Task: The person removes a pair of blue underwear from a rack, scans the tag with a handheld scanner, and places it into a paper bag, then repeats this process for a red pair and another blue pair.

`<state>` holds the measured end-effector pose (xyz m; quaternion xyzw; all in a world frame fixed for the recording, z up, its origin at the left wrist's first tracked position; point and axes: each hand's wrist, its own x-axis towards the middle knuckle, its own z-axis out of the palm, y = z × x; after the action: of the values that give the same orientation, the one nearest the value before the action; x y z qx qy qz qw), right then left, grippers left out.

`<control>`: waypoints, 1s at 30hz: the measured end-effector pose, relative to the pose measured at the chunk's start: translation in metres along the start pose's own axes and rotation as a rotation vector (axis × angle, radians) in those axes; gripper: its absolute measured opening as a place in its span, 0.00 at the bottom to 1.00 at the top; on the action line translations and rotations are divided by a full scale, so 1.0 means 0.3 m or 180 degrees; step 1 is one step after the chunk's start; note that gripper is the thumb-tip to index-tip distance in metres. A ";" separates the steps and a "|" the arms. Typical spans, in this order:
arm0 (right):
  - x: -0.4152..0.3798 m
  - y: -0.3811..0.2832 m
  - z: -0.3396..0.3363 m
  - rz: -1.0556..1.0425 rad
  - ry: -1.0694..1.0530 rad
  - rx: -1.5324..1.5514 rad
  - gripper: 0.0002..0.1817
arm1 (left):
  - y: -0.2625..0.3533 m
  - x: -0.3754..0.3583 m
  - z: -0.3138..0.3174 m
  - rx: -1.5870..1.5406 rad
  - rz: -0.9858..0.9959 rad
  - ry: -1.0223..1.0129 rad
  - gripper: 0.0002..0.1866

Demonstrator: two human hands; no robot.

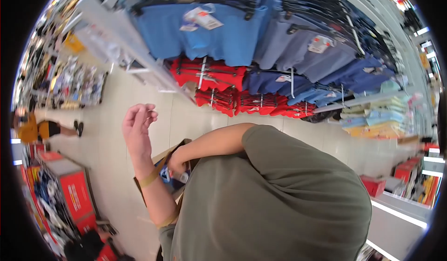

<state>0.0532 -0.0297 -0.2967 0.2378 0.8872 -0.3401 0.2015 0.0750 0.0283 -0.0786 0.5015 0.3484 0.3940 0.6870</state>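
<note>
My left hand is raised over the floor to the left of my body, its fingers curled in and nothing visible in them. Tan bands circle that forearm. Across my front, my right hand reaches down into an open cardboard box. Dark blue packaged items with some white on them lie in the box beside that hand. The right fingers are mostly hidden, so whether they grip anything cannot be made out.
Ahead stands a rack with blue garments on black hangers, tagged, above red garments. Folded pastel clothes sit on a shelf at right. A red-signed bin is at left. Another person in yellow stands farther left.
</note>
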 end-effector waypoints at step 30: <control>-1.711 0.013 0.169 0.6682 0.6628 -0.0040 0.24 | 0.107 0.303 -0.404 -0.3091 -0.2180 -0.2011 0.15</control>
<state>0.4789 -0.2087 -0.0669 0.8868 0.0566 0.2815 -0.3621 0.0034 0.1655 -0.0860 0.0880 0.0533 0.1002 0.9896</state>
